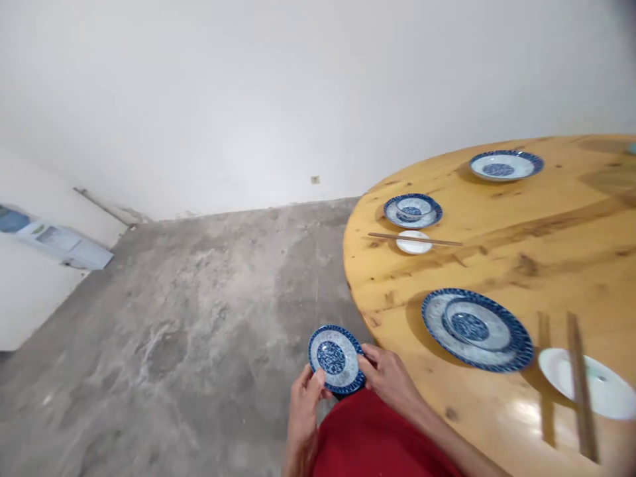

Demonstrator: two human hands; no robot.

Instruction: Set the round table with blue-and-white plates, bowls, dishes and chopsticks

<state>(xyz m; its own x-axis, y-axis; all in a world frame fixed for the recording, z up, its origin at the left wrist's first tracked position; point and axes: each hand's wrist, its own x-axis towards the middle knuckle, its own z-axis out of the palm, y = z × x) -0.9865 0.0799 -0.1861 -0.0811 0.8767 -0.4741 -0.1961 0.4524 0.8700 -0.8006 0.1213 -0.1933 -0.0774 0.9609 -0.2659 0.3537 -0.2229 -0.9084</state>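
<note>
A small blue-and-white patterned plate (331, 358) is held up in front of my body, beside the table's edge. My left hand (307, 401) grips its lower left rim with the thumb on top. On its right rim, my right hand (385, 371) pinches with thumb and fingers. Nearest to my right hand on the table is a larger blue-rimmed plate (432, 317) with a clear glass bowl (489, 334) on it. Beside that lies a white dish (613, 387) with a pair of chopsticks (579, 377) across it.
A round wooden table (477, 258) fills the right side. Farther back are a blue-rimmed plate (390, 211) with a bowl, a white saucer (414, 246) with chopsticks, and another plate (507, 165). A water dispenser (64, 242) stands at the left wall above the concrete floor (199, 331).
</note>
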